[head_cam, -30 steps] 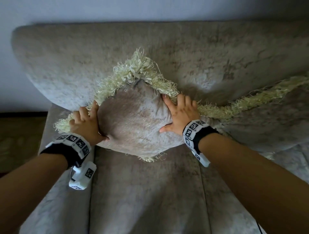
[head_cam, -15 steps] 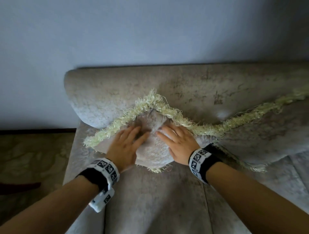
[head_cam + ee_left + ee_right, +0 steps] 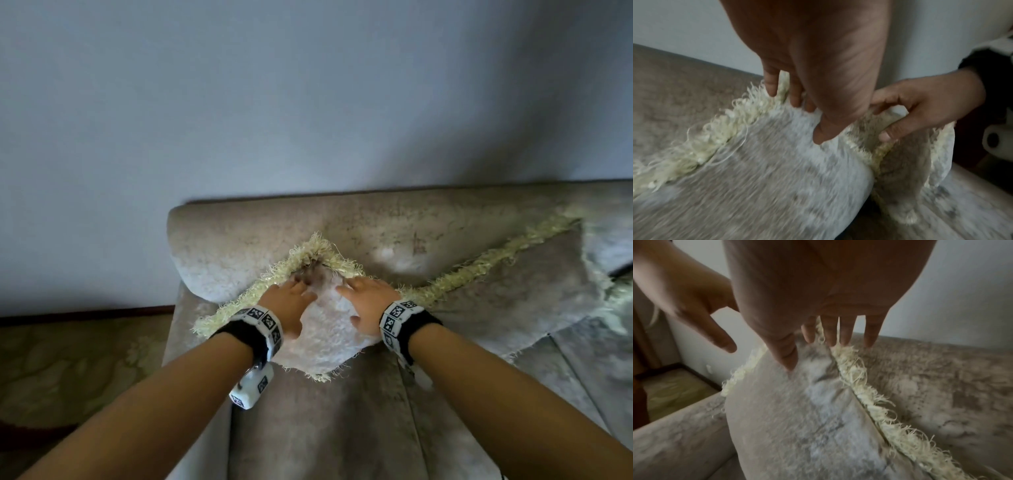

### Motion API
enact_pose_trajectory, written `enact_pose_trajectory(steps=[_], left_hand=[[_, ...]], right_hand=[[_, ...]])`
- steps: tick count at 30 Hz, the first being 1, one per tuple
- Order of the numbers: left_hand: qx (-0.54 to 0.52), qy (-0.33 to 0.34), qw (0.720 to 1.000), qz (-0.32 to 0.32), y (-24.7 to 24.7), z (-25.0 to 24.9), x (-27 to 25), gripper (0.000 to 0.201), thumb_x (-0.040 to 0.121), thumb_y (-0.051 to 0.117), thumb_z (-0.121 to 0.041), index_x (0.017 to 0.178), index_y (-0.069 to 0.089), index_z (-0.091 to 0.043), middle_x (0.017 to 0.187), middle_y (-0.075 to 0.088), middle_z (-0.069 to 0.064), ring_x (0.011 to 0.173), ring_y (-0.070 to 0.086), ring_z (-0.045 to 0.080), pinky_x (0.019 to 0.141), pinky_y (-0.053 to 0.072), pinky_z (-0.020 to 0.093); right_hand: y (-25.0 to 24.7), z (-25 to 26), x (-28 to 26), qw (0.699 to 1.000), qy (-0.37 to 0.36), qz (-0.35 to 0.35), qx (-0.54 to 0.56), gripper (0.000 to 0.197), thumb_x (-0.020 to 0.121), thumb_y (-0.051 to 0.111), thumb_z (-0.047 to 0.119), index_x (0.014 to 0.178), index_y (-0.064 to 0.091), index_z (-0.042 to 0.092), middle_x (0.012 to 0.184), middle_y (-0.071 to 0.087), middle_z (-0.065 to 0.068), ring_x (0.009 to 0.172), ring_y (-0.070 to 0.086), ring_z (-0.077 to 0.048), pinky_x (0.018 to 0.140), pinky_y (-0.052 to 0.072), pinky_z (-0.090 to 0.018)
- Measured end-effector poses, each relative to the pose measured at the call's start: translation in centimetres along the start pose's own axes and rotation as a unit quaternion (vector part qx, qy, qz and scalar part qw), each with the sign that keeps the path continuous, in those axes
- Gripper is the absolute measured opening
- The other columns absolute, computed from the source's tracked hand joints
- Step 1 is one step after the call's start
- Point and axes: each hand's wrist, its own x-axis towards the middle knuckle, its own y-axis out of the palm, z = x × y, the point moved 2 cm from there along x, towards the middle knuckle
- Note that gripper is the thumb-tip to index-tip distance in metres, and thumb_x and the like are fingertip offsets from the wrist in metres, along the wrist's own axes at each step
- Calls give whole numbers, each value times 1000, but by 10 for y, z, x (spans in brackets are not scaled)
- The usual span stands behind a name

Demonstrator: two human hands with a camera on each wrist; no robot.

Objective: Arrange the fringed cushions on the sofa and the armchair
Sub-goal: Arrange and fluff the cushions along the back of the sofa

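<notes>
A grey plush cushion (image 3: 325, 342) with a pale yellow fringe stands on one corner against the sofa backrest (image 3: 394, 226), at the sofa's left end. My left hand (image 3: 291, 305) lies on its face just below the top corner, fingers straight, and the left wrist view shows the fingertips (image 3: 772, 87) at the fringe. My right hand (image 3: 363, 298) lies beside it on the right slope, fingers (image 3: 828, 331) extended onto the fringe and thumb pressed into the plush. A second fringed cushion (image 3: 496, 301) leans against the backrest to the right, touching the first.
The sofa seat (image 3: 325, 428) stretches toward me below the cushion. A patterned carpet (image 3: 68, 370) covers the floor left of the sofa arm. A plain pale wall (image 3: 308, 102) rises behind the backrest.
My hands left the cushion's two sides and came together on its face near the top corner. The cushion now stands more upright against the backrest, and the view has pulled back.
</notes>
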Motion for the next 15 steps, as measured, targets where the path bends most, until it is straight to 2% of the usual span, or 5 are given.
enact_pose_trajectory(steps=[2, 4, 8, 11, 15], left_hand=[[-43, -21, 999, -14, -21, 7, -8, 63, 87, 62, -25, 144, 36, -32, 147, 40, 0, 131, 40, 24, 100, 44, 41], [-71, -39, 997, -15, -43, 16, -18, 53, 90, 58, -31, 140, 41, -33, 141, 46, -1, 126, 47, 23, 97, 47, 40], [-120, -62, 990, -44, -82, 38, -38, 45, 90, 57, -37, 134, 49, -33, 132, 55, -3, 118, 55, 20, 94, 49, 37], [-140, -77, 984, -85, -101, 52, -55, 42, 90, 58, -40, 130, 52, -33, 128, 58, -6, 112, 57, 17, 93, 50, 35], [-151, -101, 978, -104, -113, 69, -85, 40, 90, 58, -41, 129, 53, -31, 123, 60, -7, 110, 57, 15, 92, 48, 33]], right_hand=[[-24, -2, -18, 999, 21, -22, 21, 63, 92, 52, 36, 150, 28, 27, 149, 42, -6, 135, 40, -30, 109, 36, -50], [-45, -4, -39, 997, 50, -34, 48, 54, 91, 51, 36, 143, 38, 29, 138, 51, -5, 124, 50, -29, 100, 44, -45], [-81, -9, -76, 990, 87, -62, 87, 51, 89, 52, 39, 139, 45, 32, 138, 53, 2, 123, 54, -25, 99, 47, -43], [-106, -16, -95, 983, 116, -86, 113, 49, 91, 57, 38, 138, 47, 27, 137, 54, 0, 119, 56, -22, 96, 47, -36], [-131, -18, -111, 979, 122, -112, 116, 47, 92, 59, 40, 136, 50, 25, 130, 60, -2, 110, 60, -20, 94, 50, -38]])
